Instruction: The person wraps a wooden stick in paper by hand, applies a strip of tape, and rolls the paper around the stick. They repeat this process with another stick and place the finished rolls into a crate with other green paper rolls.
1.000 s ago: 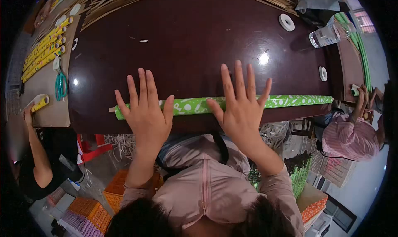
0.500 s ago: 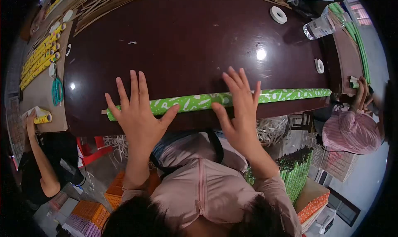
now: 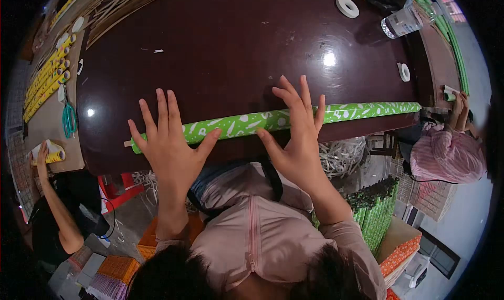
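Note:
A long green roll of patterned wrapping paper [image 3: 239, 125] lies across the front of the dark table [image 3: 220, 63], close to its near edge. A thin light-brown strip [image 3: 127, 144] pokes out of the roll's left end. My left hand [image 3: 172, 152] rests over the left part of the roll, its fingers spread and its thumb along the near side. Over the roll's middle is my right hand [image 3: 298, 147], fingers also apart and thumb stretched toward the left. Neither hand is wrapped round the roll; parts of it are hidden beneath them.
White tape rolls [image 3: 347, 7] and a clear plastic cup [image 3: 401, 24] stand toward the right. Teal scissors [image 3: 69, 120] and yellow rolls [image 3: 47, 82] lie at left. Co-workers' hands [image 3: 42, 154] work at both sides. Brown strips line the far edge.
Both hands appear slightly farther left, still spread over the green roll. The whole view has shifted a little, and the roll's printed pattern looks different between my hands.

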Demonstrator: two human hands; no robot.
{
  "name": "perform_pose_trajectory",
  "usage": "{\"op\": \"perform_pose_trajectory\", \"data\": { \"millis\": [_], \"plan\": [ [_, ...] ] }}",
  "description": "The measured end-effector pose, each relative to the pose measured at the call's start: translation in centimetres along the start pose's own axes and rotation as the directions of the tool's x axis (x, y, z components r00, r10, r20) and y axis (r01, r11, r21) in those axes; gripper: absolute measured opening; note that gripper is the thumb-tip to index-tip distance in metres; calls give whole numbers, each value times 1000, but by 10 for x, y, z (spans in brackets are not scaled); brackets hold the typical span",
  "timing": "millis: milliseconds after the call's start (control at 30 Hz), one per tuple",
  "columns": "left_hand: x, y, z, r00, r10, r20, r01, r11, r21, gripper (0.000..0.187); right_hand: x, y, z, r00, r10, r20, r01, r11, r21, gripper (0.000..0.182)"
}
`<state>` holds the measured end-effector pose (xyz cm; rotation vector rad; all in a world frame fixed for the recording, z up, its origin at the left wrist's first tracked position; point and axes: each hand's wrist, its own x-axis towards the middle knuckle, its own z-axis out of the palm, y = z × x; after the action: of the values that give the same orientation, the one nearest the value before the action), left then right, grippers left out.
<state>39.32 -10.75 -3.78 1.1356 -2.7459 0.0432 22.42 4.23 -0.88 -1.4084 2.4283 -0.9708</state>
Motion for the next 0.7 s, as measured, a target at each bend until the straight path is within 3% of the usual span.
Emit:
{"op": "perform_pose_trajectory", "data": {
  "millis": [133, 267, 333, 633, 700],
  "plan": [
    [2, 2, -3, 1000, -2, 11, 2, 1000, -4, 99, -1, 5, -5, 998, 1, 56, -3, 999, 36, 68],
    [0, 2, -3, 1000, 7, 24, -7, 1000, 7, 98, 1, -3, -1, 1000, 18, 8, -19, 996, 83, 67],
    [-1, 1, -2, 1000, 9, 25, -10, 1000, 14, 98, 1, -4, 5, 999, 32, -31, -32, 999, -5, 67],
    [-2, 2, -4, 999, 1, 42, -1, 1000, 1, 100, -1, -3, 3, 1000, 21, -12, -21, 1000, 12, 68],
    [-3, 2, -7, 995, -20, 103, 19, 1000, 9, 96, -2, -4, 2, 1000, 24, -9, -24, 1000, 13, 70]
  ]
}}
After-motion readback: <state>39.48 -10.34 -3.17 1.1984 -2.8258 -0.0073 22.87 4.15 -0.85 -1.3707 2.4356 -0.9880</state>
